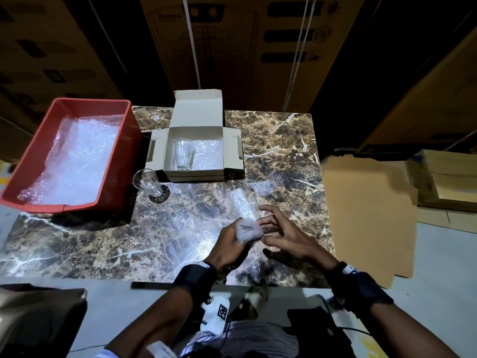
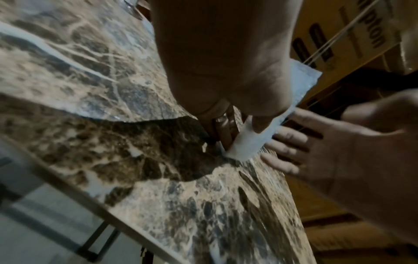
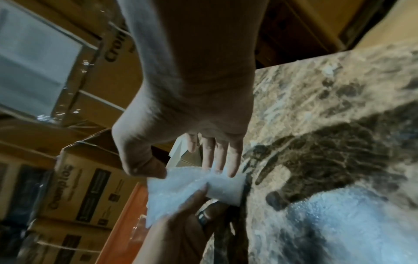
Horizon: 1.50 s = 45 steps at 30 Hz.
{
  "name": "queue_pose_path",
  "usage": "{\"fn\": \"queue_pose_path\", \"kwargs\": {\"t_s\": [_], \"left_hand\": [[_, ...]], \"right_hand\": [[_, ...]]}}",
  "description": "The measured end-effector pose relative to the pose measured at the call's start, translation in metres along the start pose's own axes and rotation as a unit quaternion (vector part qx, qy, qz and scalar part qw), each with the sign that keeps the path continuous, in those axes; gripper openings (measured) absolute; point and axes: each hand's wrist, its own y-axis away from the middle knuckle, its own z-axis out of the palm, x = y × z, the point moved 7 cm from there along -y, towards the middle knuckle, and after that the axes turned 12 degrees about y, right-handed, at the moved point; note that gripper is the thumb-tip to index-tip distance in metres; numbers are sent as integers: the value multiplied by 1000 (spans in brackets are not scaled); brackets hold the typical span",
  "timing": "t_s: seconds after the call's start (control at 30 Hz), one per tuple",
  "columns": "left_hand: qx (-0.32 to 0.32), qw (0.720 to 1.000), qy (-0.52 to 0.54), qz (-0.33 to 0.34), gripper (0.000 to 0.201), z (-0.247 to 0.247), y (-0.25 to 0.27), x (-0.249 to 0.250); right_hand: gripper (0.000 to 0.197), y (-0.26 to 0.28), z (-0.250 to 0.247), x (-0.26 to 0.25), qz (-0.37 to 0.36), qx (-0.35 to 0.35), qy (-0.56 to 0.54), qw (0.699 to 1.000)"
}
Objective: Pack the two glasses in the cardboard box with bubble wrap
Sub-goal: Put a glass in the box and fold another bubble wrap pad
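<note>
An open cardboard box [image 1: 194, 174] stands at the back of the marble table [image 1: 90, 244]. One clear glass [image 1: 183, 157] lies inside it on bubble wrap. A second, footed glass [image 1: 150, 185] lies on its side just left of the box. My left hand [image 1: 231, 242] pinches a bunched end of a bubble wrap sheet [image 1: 248, 229] near the table's front. In the left wrist view the same wrap [image 2: 247, 142] sticks out under the thumb. My right hand [image 1: 286, 236] is beside it, fingers straight and spread, fingertips [image 3: 233, 171] touching the wrap [image 3: 187, 184].
A red bin [image 1: 90, 100] holding more bubble wrap [image 1: 72, 161] sits at the table's left. Flat brown cardboard sheets [image 1: 366, 215] lie off the right edge. Large cartons [image 1: 219, 47] stand behind the table.
</note>
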Motion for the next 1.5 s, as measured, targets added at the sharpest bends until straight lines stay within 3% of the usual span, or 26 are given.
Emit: {"fn": "queue_pose_path", "kwargs": {"t_s": [0.13, 0.23, 0.4, 0.53, 0.73, 1.03, 1.2, 1.5], "left_hand": [[19, 998, 67, 1, 40, 0, -3, -1], [63, 990, 122, -16, 32, -6, -9, -12], [99, 993, 49, -40, 17, -18, -22, -18], [121, 990, 56, -34, 49, -19, -35, -20], [152, 987, -57, -13, 32, -37, -60, -8], [222, 970, -84, -63, 22, -67, -79, -11], [219, 957, -182, -59, 27, -74, -81, -3], [178, 953, -240, -51, 27, -65, -94, 8]], "right_hand": [[70, -17, 10, 20, 21, -23, -1, 1000], [61, -27, 14, 34, 51, 23, -3, 998], [7, -41, 13, 39, 46, 82, 33, 995], [19, -50, 12, 44, 44, 103, 86, 990], [27, -58, 10, 50, 49, 130, 142, 980], [32, -63, 8, 53, 78, 185, 213, 956], [30, -66, 5, 53, 92, 217, 216, 948], [20, -67, 2, 54, 121, 234, 208, 942]]}}
